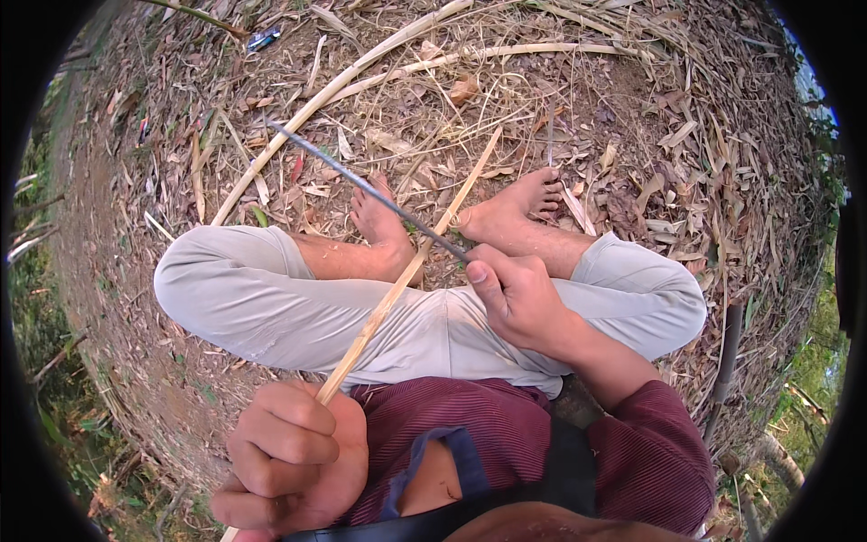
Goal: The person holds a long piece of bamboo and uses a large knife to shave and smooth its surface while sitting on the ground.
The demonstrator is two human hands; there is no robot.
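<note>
My left hand (293, 452), low in the view, is closed in a fist around a long pale strip of split bamboo or wood (375, 321). The strip slants up and away to the right, and its far end tapers between my bare feet. My right hand (519, 298) grips a long thin knife (348, 174), its handle mostly hidden in the fingers. The narrow grey blade points up and to the left. It crosses over the strip beyond my lap; whether the two touch, I cannot tell.
I sit with legs bent outward in light grey trousers (244, 298). Long pale strips (334, 90) curve across the ground ahead, among thin shavings and dry leaves. A small blue wrapper (263, 38) lies at the far left. A dark stick (728, 352) stands at the right.
</note>
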